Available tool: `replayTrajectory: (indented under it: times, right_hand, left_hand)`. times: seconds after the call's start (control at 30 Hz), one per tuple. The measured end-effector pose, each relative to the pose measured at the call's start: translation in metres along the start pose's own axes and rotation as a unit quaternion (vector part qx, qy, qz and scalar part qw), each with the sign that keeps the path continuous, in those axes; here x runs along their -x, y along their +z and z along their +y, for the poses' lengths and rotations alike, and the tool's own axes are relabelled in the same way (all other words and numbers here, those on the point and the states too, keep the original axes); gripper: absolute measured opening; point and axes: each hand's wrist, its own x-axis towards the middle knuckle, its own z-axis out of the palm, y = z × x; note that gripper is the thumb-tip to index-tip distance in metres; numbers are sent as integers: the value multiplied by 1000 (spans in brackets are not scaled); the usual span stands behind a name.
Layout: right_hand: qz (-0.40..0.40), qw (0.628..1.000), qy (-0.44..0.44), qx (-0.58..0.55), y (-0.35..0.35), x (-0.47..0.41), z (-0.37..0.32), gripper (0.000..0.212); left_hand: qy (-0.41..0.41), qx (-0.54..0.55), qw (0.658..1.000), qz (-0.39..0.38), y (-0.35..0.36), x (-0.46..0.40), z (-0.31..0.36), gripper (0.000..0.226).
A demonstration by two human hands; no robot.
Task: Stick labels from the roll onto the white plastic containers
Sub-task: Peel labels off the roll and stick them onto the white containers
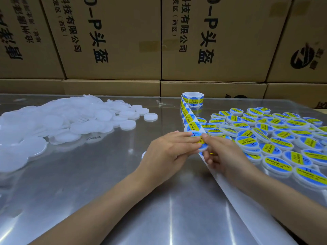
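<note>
Both hands are meeting mid-worktop: the left hand (169,149) and right hand (223,152) are both pinching a small round white plastic container (203,146) with a blue-and-yellow round label (197,137) going on it. The label roll (192,99) is sitting near the far edge, unlabelled white discs (70,119) piling left, labelled containers (276,135) right

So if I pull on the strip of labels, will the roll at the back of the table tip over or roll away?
Probably it turns or slides rather than rolls: the label roll seems to rest on its flat side. It looks small and light, and the metal table looks smooth, so it may skid. The strip looks thin and floppy.
</note>
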Motion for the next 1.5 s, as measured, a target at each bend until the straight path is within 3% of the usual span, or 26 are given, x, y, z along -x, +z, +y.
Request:
replayTrajectory:
  times: [0.17, 0.3, 0.47, 0.6, 0.7, 0.8, 1.0, 1.13, 1.33, 1.5]
  right_hand:
    - [75, 996, -27, -47, -23, -9, -6, 20]
    - [95, 991, 6, -91, -46, -21, -4, 11]
    - [61, 995, 77, -30, -61, -28, -4, 9]
    - [81, 989, -27, 120, -47, -26, -1, 6]
    - [95, 914, -165, 358, -37, -24, 8, 10]
    - [71, 832, -191, 516, -32, -20, 19, 9]
    - [-7, 842, -241, 483, -25, -15, 20, 18]
    - [-48, 821, -284, 494, -22, -11, 19, 25]
    - [-74, 806, -310, 499, -19, -8, 18, 25]
    - [-69, 796, -303, 519, -21, -11, 21, 36]
  left_hand:
    - [-9, -28, 999, -16, -2, 2, -7, 11]
    - [-42, -52, 995, -68, -4, 3, -6, 7]
    - [-119, -85, 978, -145, -4, 6, -8, 17]
    - [-164, -112, 961, -192, 0, 8, -13, 36]
    - [-226, -93, 943, -227, 3, 11, -17, 58]
    - [-287, -77, 920, -256, 6, 14, -20, 77]
    - [-296, 57, 928, -220, 5, 10, -18, 79]
    - [-275, 44, 935, -220, 7, 10, -18, 81]
    - [-264, -15, 916, -302, 6, 8, -17, 80]
    - [-268, 21, 896, -352, -1, 5, -25, 74]
